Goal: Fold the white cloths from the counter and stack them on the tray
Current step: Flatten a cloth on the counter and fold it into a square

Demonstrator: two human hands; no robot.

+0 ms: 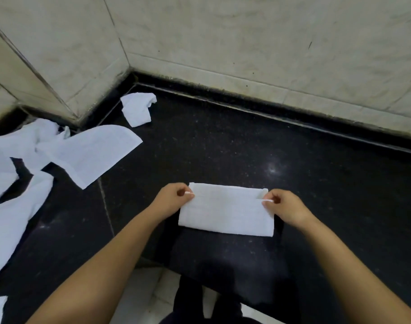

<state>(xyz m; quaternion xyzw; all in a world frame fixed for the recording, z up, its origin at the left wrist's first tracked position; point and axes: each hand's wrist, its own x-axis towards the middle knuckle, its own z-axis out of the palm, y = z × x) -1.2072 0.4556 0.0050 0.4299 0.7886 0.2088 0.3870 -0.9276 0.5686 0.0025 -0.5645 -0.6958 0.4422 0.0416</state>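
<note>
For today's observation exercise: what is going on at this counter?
A person is folding a white cloth on the black counter. The left hand and right hand each pinch one end of it. More unfolded cloths lie crumpled to the left. No tray is in view.

Folded cloth (225,211) on counter (223,148), front centre; loose cloths (59,155) far left; wall (246,43) behind.

Perhaps a kitchen, black stone counter (246,148), tiled wall (246,38)
</note>
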